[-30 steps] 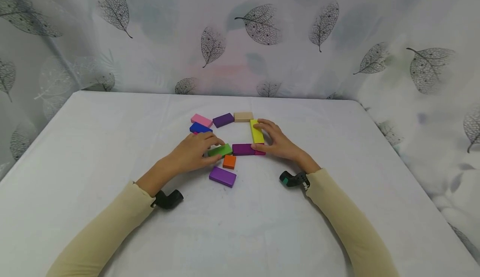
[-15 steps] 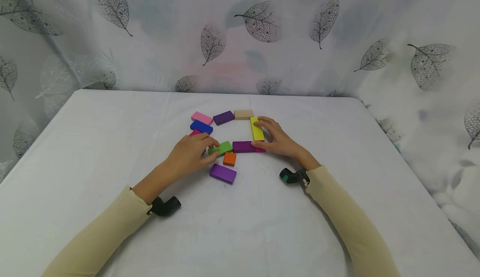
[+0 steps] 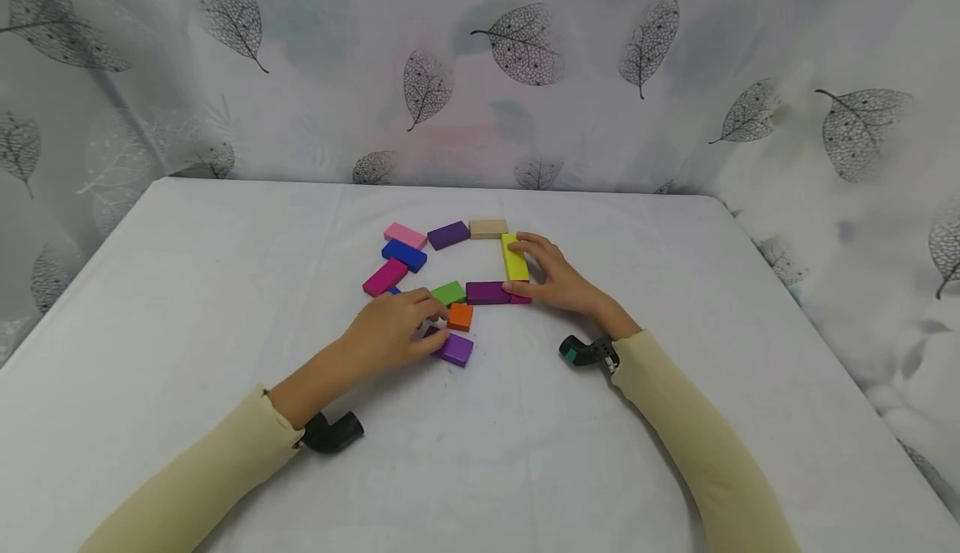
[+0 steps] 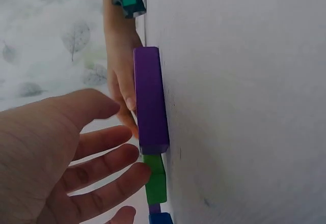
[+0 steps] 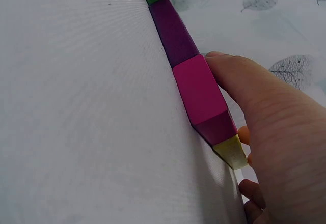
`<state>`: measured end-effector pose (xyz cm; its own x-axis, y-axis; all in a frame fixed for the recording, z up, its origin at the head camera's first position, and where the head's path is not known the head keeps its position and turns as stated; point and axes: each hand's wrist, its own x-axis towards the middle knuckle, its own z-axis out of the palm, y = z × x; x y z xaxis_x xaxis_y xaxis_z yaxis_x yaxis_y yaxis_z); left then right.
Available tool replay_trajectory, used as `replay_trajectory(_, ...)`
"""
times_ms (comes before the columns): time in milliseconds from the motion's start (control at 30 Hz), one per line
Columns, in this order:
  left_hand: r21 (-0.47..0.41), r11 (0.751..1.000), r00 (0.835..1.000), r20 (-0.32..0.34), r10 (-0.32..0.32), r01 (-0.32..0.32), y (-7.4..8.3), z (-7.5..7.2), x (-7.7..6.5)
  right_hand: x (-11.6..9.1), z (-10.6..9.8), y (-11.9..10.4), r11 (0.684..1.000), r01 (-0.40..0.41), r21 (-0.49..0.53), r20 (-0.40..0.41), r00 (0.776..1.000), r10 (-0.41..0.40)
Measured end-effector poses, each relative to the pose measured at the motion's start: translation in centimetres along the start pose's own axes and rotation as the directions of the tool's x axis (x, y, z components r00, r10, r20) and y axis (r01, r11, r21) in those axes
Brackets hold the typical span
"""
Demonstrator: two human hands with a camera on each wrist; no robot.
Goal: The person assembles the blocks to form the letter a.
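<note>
My left hand [image 3: 390, 326] hovers at the purple block [image 3: 454, 350], thumb and fingers spread beside its left end and overlapping it in the head view. The left wrist view shows the same purple block [image 4: 151, 99] just beyond the fingertips, ungripped. Close by lie a small orange block [image 3: 460, 316] and a green block [image 3: 449, 292], partly hidden by my fingers. My right hand [image 3: 558, 278] rests along the yellow block [image 3: 514, 257], its forefinger near the far end. Its thumb lies at the magenta block [image 5: 201, 89] at the near end, beside a dark purple block [image 3: 486, 293].
The blocks form a rough ring on the white table [image 3: 480, 453]. Its far side has a tan block [image 3: 488, 229], a violet block [image 3: 448, 235] and a pink block [image 3: 405, 235]. At left are a blue block [image 3: 404, 255] and a crimson block [image 3: 386, 276].
My left hand has left the green block and moved down to the purple block, uncovering the crimson block. My right hand has stayed at the yellow and magenta blocks.
</note>
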<state>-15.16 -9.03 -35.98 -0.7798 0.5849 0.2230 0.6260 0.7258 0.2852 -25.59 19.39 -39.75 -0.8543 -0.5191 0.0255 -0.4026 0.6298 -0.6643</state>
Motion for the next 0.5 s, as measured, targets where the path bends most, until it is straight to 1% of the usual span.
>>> replay_trajectory(67,0.008,1.0,1.0,0.014,0.006,-0.006,0.2,0.0,-0.1,0.0,0.0,0.0,1.0,0.002,0.0,-0.001,1.0,-0.002)
replay_trajectory(133,0.021,1.0,0.999,0.041,0.007,-0.007,0.6,-0.1,-0.2,0.0,0.0,0.0,1.0,0.007,0.001,0.0,1.0,-0.007)
replay_trajectory(300,0.048,0.999,0.996,0.083,-0.009,0.005,1.2,-0.1,-0.4,0.0,0.0,-0.1,1.0,0.016,0.001,-0.004,1.0,-0.016)
replay_trajectory(500,0.064,0.998,0.991,0.131,-0.024,0.016,1.6,0.3,-0.5,0.0,0.0,-0.1,1.0,0.011,-0.001,-0.003,1.0,-0.011)
